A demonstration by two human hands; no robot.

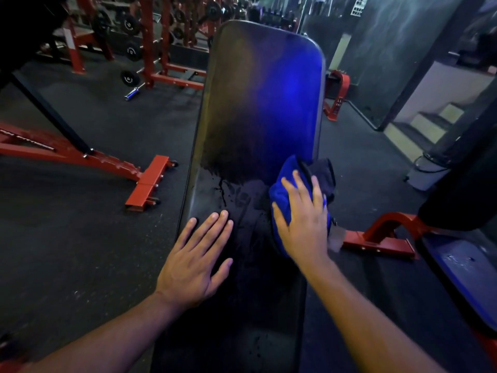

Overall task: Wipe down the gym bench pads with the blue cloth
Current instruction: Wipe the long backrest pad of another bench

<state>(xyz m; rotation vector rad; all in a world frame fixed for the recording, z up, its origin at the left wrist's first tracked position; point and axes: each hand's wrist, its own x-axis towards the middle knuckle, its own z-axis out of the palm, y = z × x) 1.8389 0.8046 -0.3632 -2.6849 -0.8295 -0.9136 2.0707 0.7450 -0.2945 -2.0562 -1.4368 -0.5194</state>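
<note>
Two hands work on one long black bench pad (258,109), seen from the person's head. The left hand (196,259) lies flat on the near left part of the pad, fingers straight and spread, holding nothing. The right hand (304,224) presses the blue cloth (281,189) against the pad's right edge with fingers extended over it; this grip is a flat press, not a pinch. Part of the cloth hangs past the edge, over the floor (80,224).

Risks from this position:
- Cloth slip. The cloth is bunched and half off the edge; a stroke directed outward would likely push it off the surface.
- Wet film. Droplets and runs (223,189) show on the pad between the hands. The bracing left hand could slide on this film if weight is put on it.
- Missed area. The far half of the pad looks dull and dry, so it is judged not yet wiped.

Edges and room:
- The pad narrows toward the viewer; both long edges are close to the hands.
- Open pad lies ahead of the cloth up to the rounded far end.
- A red frame foot (376,238) stands on the floor just right of the cloth; a second red base (148,181) lies to the left, well apart.
- Another pad (462,267) sits at the right margin.
</note>
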